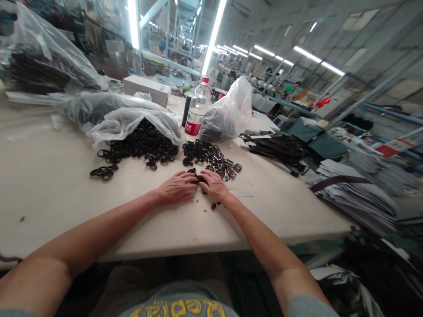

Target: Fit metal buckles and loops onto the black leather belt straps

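Note:
My left hand (178, 187) lies low over the table, its fingers reaching right to a small black fitting (198, 178). From the other side my right hand (215, 186) grips the same dark fitting, thumb and fingers closed around it. Its exact shape is hidden by the fingers. Just beyond my hands spreads a pile of black slider buckles (221, 164), some of them rectangular frames. To the left, black ring-shaped clasps (142, 143) spill from a clear plastic bag (122, 115). A few of these clasps (103, 172) sit apart from that heap.
A red-capped plastic bottle (197, 110) stands behind the piles, beside a filled white bag (229, 112). A white box (147, 89) is farther back. Black strips (277, 147) and a stack of grey panels (353, 193) lie right. Tiny black scraps dot the tabletop (158, 229).

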The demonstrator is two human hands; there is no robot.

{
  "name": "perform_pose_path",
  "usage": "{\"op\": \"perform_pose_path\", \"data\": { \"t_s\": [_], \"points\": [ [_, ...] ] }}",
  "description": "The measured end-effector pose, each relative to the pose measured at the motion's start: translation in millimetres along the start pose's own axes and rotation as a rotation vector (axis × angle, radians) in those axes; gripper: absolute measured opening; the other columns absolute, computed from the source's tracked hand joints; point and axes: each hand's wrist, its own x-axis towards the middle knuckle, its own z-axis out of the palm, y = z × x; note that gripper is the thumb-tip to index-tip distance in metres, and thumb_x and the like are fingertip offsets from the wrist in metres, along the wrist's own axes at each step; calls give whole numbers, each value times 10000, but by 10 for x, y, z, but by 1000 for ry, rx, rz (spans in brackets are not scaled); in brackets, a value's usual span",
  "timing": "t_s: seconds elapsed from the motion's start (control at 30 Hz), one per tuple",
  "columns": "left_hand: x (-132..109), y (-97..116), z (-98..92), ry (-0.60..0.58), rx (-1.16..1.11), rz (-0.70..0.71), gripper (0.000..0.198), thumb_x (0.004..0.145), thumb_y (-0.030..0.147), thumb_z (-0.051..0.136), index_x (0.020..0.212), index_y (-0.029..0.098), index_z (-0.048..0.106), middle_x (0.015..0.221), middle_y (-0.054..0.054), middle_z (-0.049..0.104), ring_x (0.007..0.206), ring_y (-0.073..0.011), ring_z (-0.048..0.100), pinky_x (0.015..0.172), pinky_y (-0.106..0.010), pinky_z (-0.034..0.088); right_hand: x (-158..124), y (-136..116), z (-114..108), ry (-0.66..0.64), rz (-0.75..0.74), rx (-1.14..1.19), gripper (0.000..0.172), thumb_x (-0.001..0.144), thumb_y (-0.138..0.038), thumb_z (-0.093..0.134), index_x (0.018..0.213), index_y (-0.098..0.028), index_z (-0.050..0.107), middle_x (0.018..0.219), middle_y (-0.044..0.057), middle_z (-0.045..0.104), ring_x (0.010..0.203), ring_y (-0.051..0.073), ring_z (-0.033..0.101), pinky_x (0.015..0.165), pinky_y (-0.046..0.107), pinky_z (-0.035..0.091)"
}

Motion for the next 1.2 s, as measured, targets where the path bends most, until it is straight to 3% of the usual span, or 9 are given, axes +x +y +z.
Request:
{"op": "perform_pose_path", "data": {
  "t_s": [0.17, 0.37, 0.53, 0.67, 0.77, 0.87, 1.0, 1.1, 1.2],
  "points": [
    [-113, -215, -12, 21, 112, -243, 289, 991, 396, 543, 1113, 204, 720, 1324, -116, 666, 1293, -318, 560, 1108, -511, 396, -482, -102, -15, 29, -13, 69, 471, 995, -470, 537, 1401, -234, 579, 1549, 74, 524, 1488, 233, 393, 1268, 472, 235],
    [-121, -345, -1, 194, 83, -415, 442, 1013, 439, 428, 1267, 180, 680, 1393, -151, 627, 1313, -325, 556, 1124, -492, 413, -874, -114, 67, 134, 293, 68, 760, 934, -615, 564, 1543, -184, 419, 1674, 148, 306, 1551, 322, 263, 1274, 564, 207],
    [-120, -342, 5, 326, -107, -516, 545, 990, 521, 396, 1374, 202, 616, 1520, -130, 528, 1421, -308, 468, 1212, -490, 351, -513, -473, 281, 91, 302, 130, 755, 913, -653, 577, 1520, -219, 460, 1651, 123, 359, 1544, 367, 256, 1277, 557, 211],
    [-248, -291, 24, 346, -223, -576, 649, 984, 585, 332, 1411, 167, 584, 1539, -158, 497, 1437, -313, 454, 1215, -494, 365, -90, -764, 425, 86, 156, 185, 674, 939, -627, 559, 1501, -262, 486, 1621, 79, 415, 1529, 361, 282, 1275, 553, 234],
    [-340, -274, 64, 338, -232, -592, 680, 984, 604, 305, 1439, 167, 561, 1550, -160, 483, 1445, -317, 448, 1214, -489, 374, 93, -768, 389, 73, -13, 225, 515, 997, -535, 518, 1401, -225, 597, 1545, 78, 518, 1448, 253, 435, 1259, 417, 311],
    [-351, -234, 84, 283, -174, -560, 701, 979, 630, 309, 1451, 175, 555, 1542, -166, 493, 1437, -333, 457, 1201, -497, 388, 142, -490, 170, 228, 9, 257, 441, 1031, -491, 465, 1299, -211, 676, 1475, 70, 588, 1345, 160, 549, 1187, 273, 388],
    [-252, -62, 96, 162, -7, -299, 722, 912, 697, 470, 1474, 253, 558, 1574, -145, 473, 1473, -395, 397, 1211, -588, 311, 113, 228, -268, 427, 380, 127, 486, 1015, -528, 484, 1389, -244, 609, 1585, 85, 470, 1455, 209, 432, 1261, 408, 286],
    [-179, 40, 141, 61, 51, -23, 656, 839, 707, 623, 1426, 415, 595, 1561, -50, 507, 1452, -384, 434, 1234, -589, 227, 96, 771, -499, 370, 680, 98, 624, 1009, -606, 430, 1498, -223, 489, 1676, 144, 296, 1539, 305, 281, 1259, 605, 199],
    [-164, 3, 171, 38, 63, 74, 481, 886, 679, 582, 1300, 458, 687, 1426, 8, 641, 1340, -346, 561, 1204, -558, 257, 117, 1065, -576, 264, 753, 125, 678, 1016, -646, 345, 1493, -187, 491, 1646, 178, 352, 1516, 352, 327, 1211, 682, 244]
  ]
}}
